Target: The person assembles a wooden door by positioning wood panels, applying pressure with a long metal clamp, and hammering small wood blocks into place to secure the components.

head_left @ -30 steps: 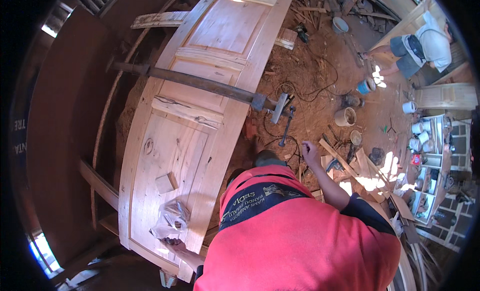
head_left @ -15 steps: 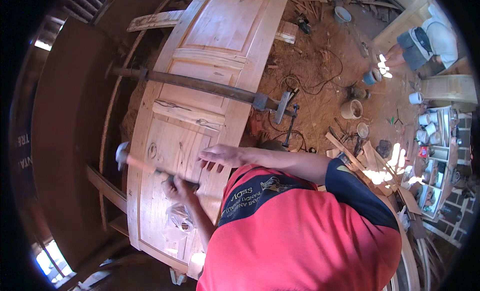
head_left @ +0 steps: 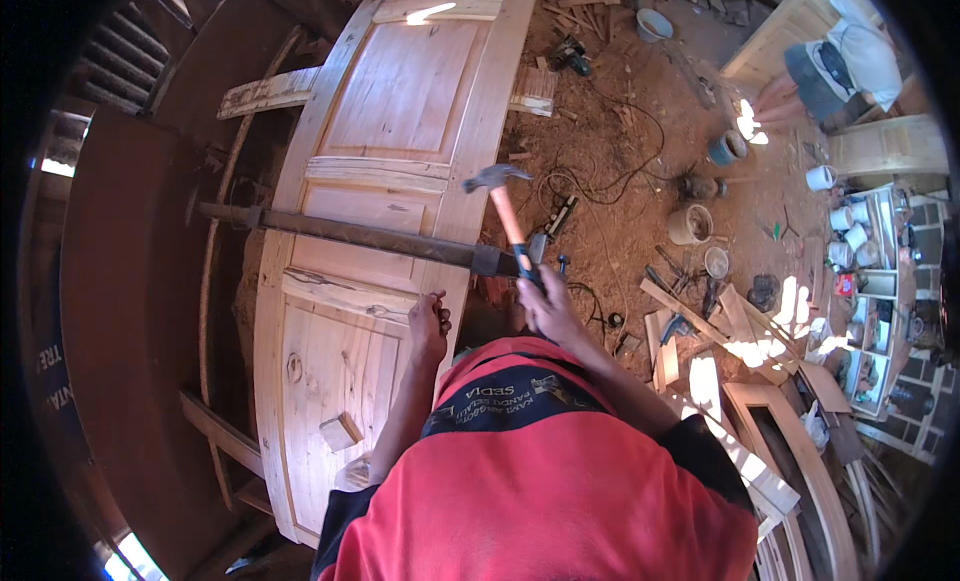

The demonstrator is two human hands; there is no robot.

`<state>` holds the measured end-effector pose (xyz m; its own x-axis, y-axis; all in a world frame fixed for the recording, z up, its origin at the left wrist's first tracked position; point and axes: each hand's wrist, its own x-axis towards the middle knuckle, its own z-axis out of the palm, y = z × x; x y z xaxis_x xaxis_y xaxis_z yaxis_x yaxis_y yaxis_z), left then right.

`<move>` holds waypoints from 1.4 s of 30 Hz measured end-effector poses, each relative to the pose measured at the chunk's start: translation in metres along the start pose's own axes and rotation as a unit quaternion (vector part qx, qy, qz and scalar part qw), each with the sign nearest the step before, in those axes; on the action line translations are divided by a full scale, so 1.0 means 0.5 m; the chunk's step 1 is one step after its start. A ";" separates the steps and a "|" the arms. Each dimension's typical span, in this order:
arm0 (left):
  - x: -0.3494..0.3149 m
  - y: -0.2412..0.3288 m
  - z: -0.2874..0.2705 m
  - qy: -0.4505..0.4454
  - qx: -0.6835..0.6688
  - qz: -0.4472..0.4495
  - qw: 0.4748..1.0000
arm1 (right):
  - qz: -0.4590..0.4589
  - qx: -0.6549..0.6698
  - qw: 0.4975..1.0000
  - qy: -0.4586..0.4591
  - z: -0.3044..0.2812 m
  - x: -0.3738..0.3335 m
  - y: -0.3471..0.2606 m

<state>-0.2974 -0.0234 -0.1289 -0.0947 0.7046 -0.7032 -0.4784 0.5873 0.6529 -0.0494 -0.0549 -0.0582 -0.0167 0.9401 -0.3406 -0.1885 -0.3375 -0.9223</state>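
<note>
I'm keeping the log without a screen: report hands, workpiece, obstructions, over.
Right hand gripping orange-handled claw hammer. Left hand curled over pale panelled wooden door, contents unclear. Dark metal bar clamp and small square wooden block on door.

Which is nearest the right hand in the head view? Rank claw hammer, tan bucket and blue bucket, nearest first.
1. Claw hammer: gripped in the right hand.
2. Tan bucket: off to the hand's right.
3. Blue bucket: farther right, beyond the tan bucket.

Dull metal hammer head (head_left: 493,177), smooth pale wooden door (head_left: 400,91), rough dark metal clamp bar (head_left: 370,237), matt cloth shirt (head_left: 540,471)
</note>
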 end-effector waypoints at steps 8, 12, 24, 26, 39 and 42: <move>0.065 0.078 0.094 -0.046 0.142 0.096 0.984 | -0.005 -0.014 0.989 0.147 -0.132 -0.064 0.028; 0.144 0.157 0.150 -0.147 0.112 0.074 0.980 | -0.112 0.006 0.961 0.252 -0.092 -0.078 0.066; 0.432 0.139 0.217 -0.086 0.123 0.280 0.948 | -0.062 -0.015 0.942 0.330 -0.115 -0.037 0.059; 0.452 0.135 0.228 -0.064 0.194 0.278 0.939 | -0.058 -0.048 0.948 0.310 -0.118 -0.051 0.066; 0.437 0.149 0.233 0.007 0.509 0.433 0.744 | -0.182 -0.291 0.908 0.239 -0.102 0.006 0.055; 0.413 0.151 0.239 0.003 0.556 0.466 0.688 | -0.121 -0.317 0.917 0.208 -0.095 0.030 0.040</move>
<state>-0.2486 0.2141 -0.1913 0.0870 0.9820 0.1678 0.7569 -0.1746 0.6298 -0.0067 -0.0502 -0.0905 0.3519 0.9356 -0.0294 0.4747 -0.2054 -0.8558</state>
